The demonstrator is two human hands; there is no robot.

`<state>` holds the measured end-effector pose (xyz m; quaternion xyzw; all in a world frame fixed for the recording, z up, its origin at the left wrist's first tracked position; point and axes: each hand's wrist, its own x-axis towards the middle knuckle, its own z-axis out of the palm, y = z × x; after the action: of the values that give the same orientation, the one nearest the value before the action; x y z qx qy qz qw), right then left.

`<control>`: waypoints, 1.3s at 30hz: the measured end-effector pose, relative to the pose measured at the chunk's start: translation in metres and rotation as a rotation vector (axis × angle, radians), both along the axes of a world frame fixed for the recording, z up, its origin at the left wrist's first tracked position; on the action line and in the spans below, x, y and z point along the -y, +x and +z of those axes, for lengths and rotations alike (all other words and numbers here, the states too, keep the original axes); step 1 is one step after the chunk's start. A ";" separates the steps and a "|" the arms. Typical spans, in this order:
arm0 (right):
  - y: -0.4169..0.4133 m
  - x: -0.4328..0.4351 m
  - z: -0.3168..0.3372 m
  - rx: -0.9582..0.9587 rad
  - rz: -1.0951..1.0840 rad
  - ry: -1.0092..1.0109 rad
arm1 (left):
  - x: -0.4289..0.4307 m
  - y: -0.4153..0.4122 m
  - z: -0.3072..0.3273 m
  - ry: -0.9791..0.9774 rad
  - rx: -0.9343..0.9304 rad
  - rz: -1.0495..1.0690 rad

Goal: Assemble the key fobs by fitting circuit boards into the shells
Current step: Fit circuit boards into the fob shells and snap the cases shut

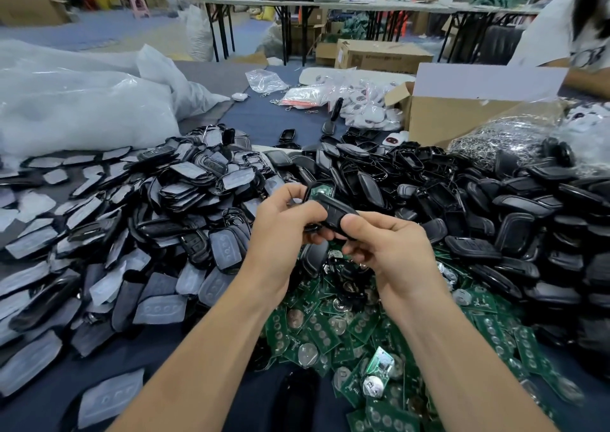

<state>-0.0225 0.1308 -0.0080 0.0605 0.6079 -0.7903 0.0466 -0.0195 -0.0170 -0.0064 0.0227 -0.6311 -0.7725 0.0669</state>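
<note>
Early in the job, I'd judge. One black shell (pixel 333 209) is held over the bench (pixel 260 119) near edge, green circuit board (pixel 318 190) showing at its far end, cover half on. Both the left hand (pixel 280 223) and right hand (pixel 392 250) pinch it, fingers curled. Glossy hard shell heap (pixel 495 220) at right, flat green board pile (pixel 330 329) below — mostly unassembled.

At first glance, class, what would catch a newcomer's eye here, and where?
At centre, the left hand and right hand grip a black key fob shell. Under them spreads a pile of green circuit boards; black shells heap up on the right, pale film-covered parts on the left.
</note>
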 end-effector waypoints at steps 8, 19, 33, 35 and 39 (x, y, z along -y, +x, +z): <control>-0.001 0.000 -0.003 -0.151 -0.100 0.328 | 0.000 -0.002 -0.001 -0.038 0.031 0.093; 0.010 0.006 -0.001 -0.491 -0.058 0.781 | 0.000 0.001 -0.001 -0.065 0.046 0.102; -0.003 0.000 -0.006 -0.371 0.039 0.307 | 0.004 -0.001 0.004 -0.106 0.102 -0.023; -0.004 -0.001 -0.006 -0.258 0.107 0.069 | 0.006 -0.001 0.005 -0.089 0.113 -0.056; -0.008 -0.004 -0.005 -0.025 0.179 -0.292 | 0.006 0.000 0.007 -0.036 0.123 -0.024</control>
<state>-0.0306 0.1348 -0.0130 -0.0111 0.4900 -0.8637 0.1173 -0.0196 -0.0231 0.0005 0.0614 -0.6480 -0.7589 0.0193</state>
